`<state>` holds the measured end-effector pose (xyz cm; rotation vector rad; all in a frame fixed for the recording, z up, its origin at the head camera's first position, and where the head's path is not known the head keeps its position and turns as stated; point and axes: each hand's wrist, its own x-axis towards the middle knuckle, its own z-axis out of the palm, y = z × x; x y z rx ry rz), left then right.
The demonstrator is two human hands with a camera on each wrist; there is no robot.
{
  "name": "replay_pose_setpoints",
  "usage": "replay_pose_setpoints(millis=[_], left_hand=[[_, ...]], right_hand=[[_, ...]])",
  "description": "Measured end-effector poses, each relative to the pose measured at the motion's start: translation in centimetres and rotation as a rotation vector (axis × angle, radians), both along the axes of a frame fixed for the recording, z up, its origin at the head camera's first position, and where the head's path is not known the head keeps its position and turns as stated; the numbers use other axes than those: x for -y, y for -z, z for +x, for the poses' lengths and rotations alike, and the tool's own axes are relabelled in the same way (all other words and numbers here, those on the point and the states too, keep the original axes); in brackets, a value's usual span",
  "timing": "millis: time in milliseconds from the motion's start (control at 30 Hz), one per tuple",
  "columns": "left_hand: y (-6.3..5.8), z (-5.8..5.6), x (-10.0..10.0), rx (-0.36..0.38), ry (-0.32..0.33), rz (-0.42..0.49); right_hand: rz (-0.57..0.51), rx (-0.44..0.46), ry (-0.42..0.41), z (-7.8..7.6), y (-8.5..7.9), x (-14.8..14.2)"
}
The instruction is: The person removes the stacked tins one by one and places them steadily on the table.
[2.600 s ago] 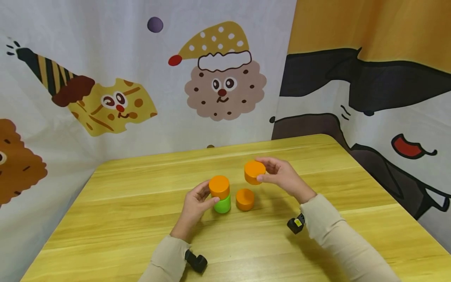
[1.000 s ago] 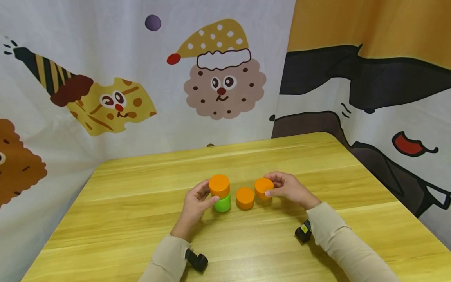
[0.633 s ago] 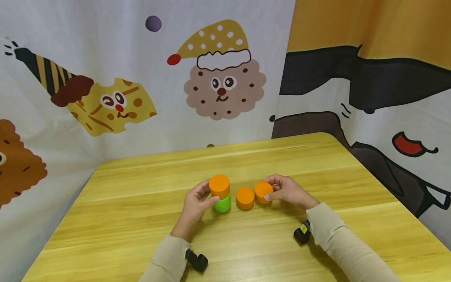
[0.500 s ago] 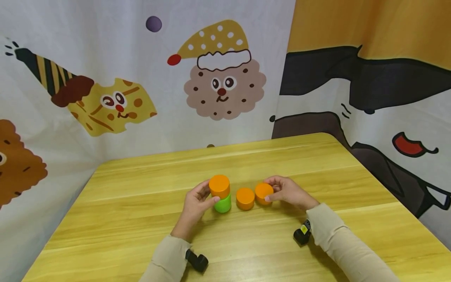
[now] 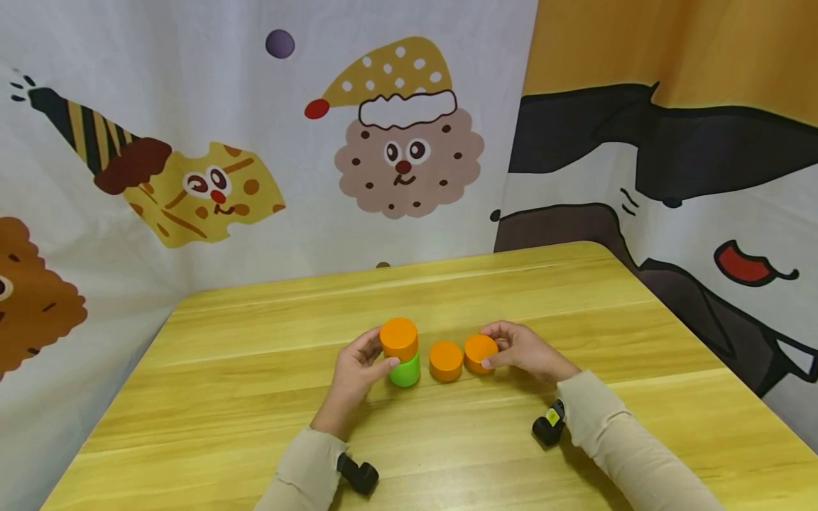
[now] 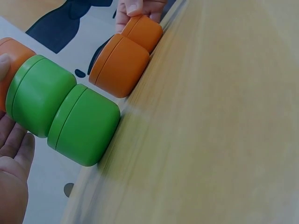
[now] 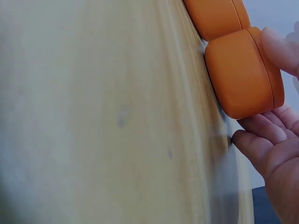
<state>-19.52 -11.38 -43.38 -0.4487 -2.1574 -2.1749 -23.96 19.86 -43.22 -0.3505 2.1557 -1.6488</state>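
Observation:
Two green lidded round jars, a lower one (image 6: 84, 126) and an upper one (image 6: 42, 95), stand stacked on the table, with an orange jar (image 5: 399, 339) on top. My left hand (image 5: 358, 365) grips that top orange jar from the left, thumb in front and fingers behind. To the right of the stack stands a second orange jar (image 5: 445, 361) on the tabletop. Close beside it, a third orange jar (image 5: 480, 353) sits at table level. My right hand (image 5: 520, 351) holds this one from the right, its thumb (image 7: 280, 49) on the lid edge.
The wooden table (image 5: 255, 397) has its far edge against a white curtain (image 5: 307, 213) printed with cartoon figures. Black wrist cameras hang below both cuffs, the left camera (image 5: 363, 477) and the right camera (image 5: 547, 428), close over the tabletop.
My right hand has brought its orange jar down from above and behind the middle orange jar to the table at that jar's right. My left hand has stayed on the stack.

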Motion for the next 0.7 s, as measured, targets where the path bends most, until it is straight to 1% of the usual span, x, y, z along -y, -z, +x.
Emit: replay_pose_setpoints(millis=[167, 300, 400, 500, 600, 700], left_hand=[[0.0, 0.0, 0.0, 0.0, 0.002, -0.004], [-0.2, 0.1, 0.1, 0.023, 0.002, -0.007], [-0.2, 0.2, 0.3, 0.04, 0.007, -0.002], [-0.2, 0.2, 0.5, 0.049, 0.016, -0.002], [-0.1, 0.2, 0.6, 0.067, 0.017, -0.026], [0.0, 0.3, 0.6, 0.09, 0.014, -0.057]], right_hand=[[0.003, 0.003, -0.001, 0.0, 0.0, -0.1], [0.026, 0.005, -0.016, 0.1, -0.2, -0.2], [0.054, -0.027, -0.021, 0.0, -0.7, -0.4], [0.067, -0.09, -0.021, -0.2, -1.4, -0.2], [0.046, -0.143, -0.018, -0.4, -2.3, 0.4], [0.016, -0.166, -0.027, -0.4, -3.5, 1.6]])
